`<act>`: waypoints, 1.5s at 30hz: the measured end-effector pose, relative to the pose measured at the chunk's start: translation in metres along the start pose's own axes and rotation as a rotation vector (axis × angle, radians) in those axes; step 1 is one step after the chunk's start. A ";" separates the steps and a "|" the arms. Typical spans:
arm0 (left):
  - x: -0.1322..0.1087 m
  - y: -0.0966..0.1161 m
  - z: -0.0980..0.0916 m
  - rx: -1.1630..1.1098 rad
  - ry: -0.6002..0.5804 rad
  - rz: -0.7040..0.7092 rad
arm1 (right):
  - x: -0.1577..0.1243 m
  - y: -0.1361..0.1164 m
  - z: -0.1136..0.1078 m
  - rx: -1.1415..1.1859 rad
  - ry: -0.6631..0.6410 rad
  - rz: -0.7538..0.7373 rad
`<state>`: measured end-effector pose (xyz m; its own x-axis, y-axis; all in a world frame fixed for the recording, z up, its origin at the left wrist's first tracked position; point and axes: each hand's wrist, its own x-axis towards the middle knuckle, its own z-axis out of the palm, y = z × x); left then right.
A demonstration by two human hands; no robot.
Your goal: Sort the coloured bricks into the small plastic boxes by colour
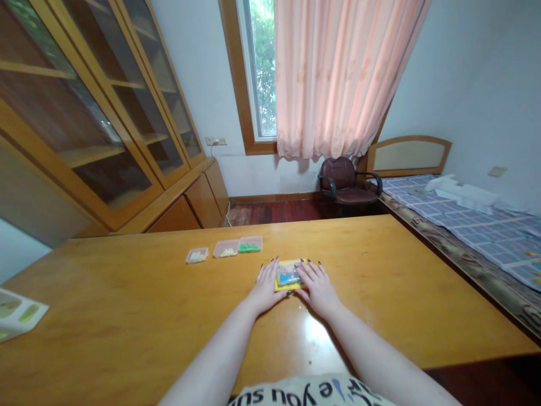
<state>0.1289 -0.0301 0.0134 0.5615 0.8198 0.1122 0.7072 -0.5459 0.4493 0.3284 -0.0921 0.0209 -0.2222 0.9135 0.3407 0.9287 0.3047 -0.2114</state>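
Note:
A flat yellow piece lies on the wooden table between my hands. On top of it rests a clear plastic box with something blue in it; what exactly is too small to make out. My left hand lies at its left edge, fingers stretched forward and thumb pointing inward. Over its right side spreads my right hand, with some fingertips on or just above the clear box. The thumbs nearly meet at the near edge. Neither hand is closed round anything.
Small clear boxes stand farther left on the table: one with green pieces, one with cream pieces, one with pale contents. A white holder sits at the left edge. Beyond are a chair and a bed.

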 end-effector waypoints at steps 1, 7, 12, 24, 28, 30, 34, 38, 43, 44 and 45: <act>0.001 0.000 0.004 0.023 0.008 -0.014 | 0.002 -0.001 0.002 -0.017 0.006 0.012; 0.004 -0.002 0.005 0.106 -0.023 -0.059 | 0.010 -0.002 0.012 -0.039 0.005 0.080; 0.030 -0.033 -0.043 0.300 0.127 -0.194 | 0.007 0.007 0.015 -0.020 0.059 0.129; 0.019 -0.033 -0.019 0.539 0.221 -0.348 | 0.005 0.010 0.016 0.041 0.057 0.085; 0.017 -0.037 -0.026 0.547 0.160 -0.324 | 0.006 0.009 0.013 0.053 0.037 0.066; 0.018 -0.044 -0.031 0.508 0.139 -0.309 | 0.006 0.010 0.013 0.055 0.040 0.087; 0.021 -0.045 -0.042 0.244 0.211 -0.385 | 0.005 0.011 0.015 0.066 0.078 0.122; 0.026 -0.021 -0.052 -0.079 0.296 -0.058 | 0.004 0.013 0.022 0.106 0.145 0.111; 0.031 0.010 -0.037 -0.092 0.137 0.174 | 0.003 0.016 0.028 0.160 0.230 0.109; 0.030 0.012 -0.032 -0.083 0.113 0.172 | 0.002 0.016 0.028 0.168 0.232 0.103; 0.029 0.011 -0.027 -0.082 0.100 0.163 | 0.002 0.016 0.027 0.176 0.229 0.095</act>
<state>0.1417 -0.0082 0.0456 0.6177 0.7368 0.2748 0.5706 -0.6604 0.4881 0.3345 -0.0782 -0.0063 -0.0452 0.8618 0.5052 0.8722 0.2807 -0.4007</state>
